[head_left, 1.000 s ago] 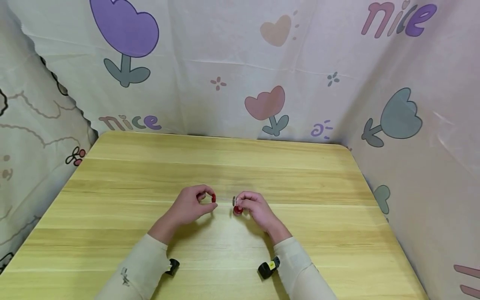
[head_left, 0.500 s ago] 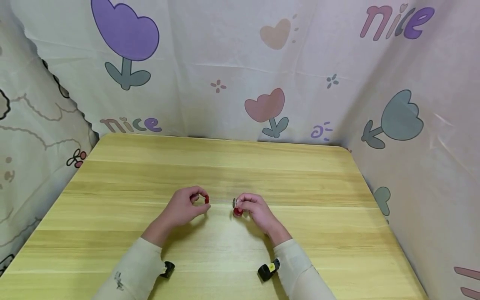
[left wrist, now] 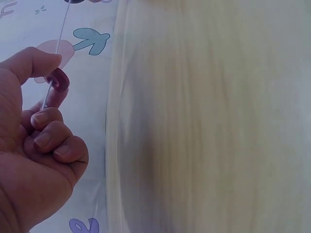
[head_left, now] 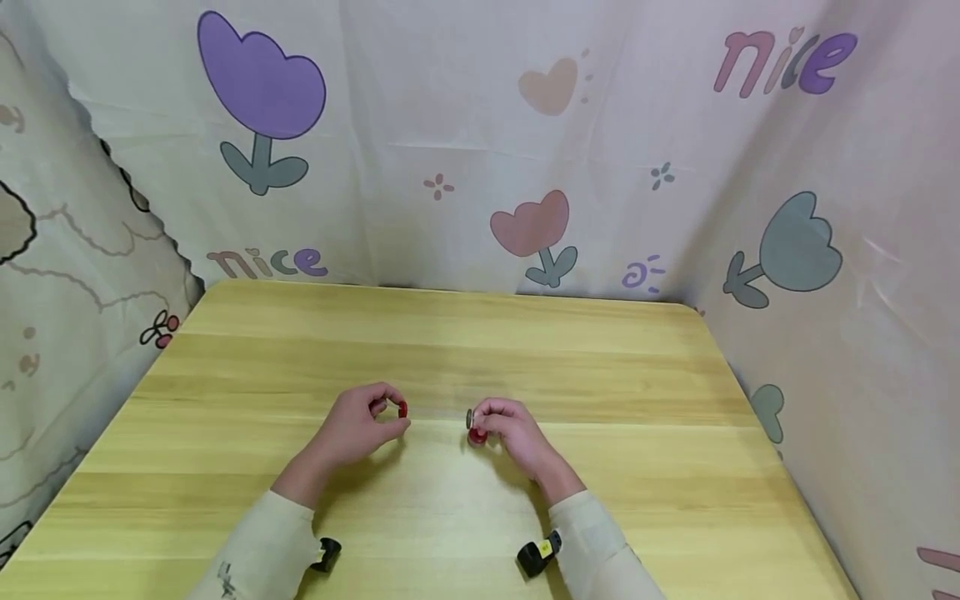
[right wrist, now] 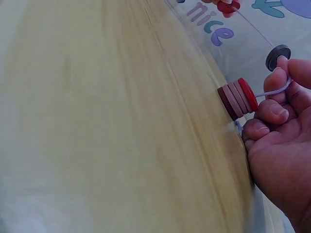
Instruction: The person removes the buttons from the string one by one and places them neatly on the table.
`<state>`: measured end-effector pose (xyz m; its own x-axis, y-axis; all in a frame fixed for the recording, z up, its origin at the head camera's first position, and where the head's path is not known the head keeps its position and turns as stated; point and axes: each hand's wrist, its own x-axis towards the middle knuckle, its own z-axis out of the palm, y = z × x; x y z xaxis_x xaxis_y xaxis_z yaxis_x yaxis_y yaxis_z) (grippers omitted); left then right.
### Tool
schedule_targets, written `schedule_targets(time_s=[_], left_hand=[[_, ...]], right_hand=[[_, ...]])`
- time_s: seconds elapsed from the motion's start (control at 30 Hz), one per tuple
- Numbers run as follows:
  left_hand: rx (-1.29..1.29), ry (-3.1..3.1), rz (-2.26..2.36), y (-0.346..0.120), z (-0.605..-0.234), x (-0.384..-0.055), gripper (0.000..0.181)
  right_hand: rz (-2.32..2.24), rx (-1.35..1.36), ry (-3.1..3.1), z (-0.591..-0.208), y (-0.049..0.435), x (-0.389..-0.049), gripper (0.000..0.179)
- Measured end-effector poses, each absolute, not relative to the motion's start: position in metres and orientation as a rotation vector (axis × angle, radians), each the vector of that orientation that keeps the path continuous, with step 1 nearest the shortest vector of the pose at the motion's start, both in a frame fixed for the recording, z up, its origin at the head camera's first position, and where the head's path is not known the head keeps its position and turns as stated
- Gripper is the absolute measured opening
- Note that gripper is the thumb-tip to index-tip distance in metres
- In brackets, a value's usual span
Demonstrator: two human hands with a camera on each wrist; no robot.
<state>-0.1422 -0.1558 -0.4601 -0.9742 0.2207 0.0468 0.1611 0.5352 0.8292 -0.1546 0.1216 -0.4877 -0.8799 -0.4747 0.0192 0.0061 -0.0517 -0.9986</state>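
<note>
In the head view my left hand [head_left: 356, 429] holds a small red button [head_left: 402, 409] between thumb and index finger. A thin pale string [left wrist: 61, 29] runs through this button [left wrist: 61, 80] in the left wrist view, and the other fingers curl over the string's end. My right hand [head_left: 519, 437] pinches the string just behind a dark grey button [right wrist: 278, 58], which sits at the fingertips. Below hangs a stack of red and pink buttons [right wrist: 235, 99], threaded on the same string. The string stretches across the gap between both hands.
A wood-grain table [head_left: 600, 358] lies under both hands. Printed cloth [head_left: 420, 100] with flowers and lettering stands behind it and along its sides. Black wrist cameras [head_left: 534, 557] sit at both cuffs.
My left hand has moved left with the red button, widening the gap to the right hand. The right hand stays nearly in place. The head view has tilted slightly upward.
</note>
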Motion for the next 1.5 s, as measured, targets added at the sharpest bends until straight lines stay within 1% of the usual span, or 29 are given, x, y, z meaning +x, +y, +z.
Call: schedule_targets(time_s=[0.77,1.2,1.5], left_hand=[[0.209,2.755,1.421,-0.182,-0.463,-0.133,0.020],[0.166,2.784,1.368,-0.195,-0.462,-0.128,0.020],[0.209,2.800,1.237,-0.208,-0.465,-0.127,0.023]], right_hand=[[-2.010,-0.475,1.908,-0.490,0.123,-0.152,0.018],[-2.029,-0.525,1.871,-0.491,0.123,-0.156,0.021],[-2.025,-0.544,1.866,-0.490,0.123,-0.156,0.019]])
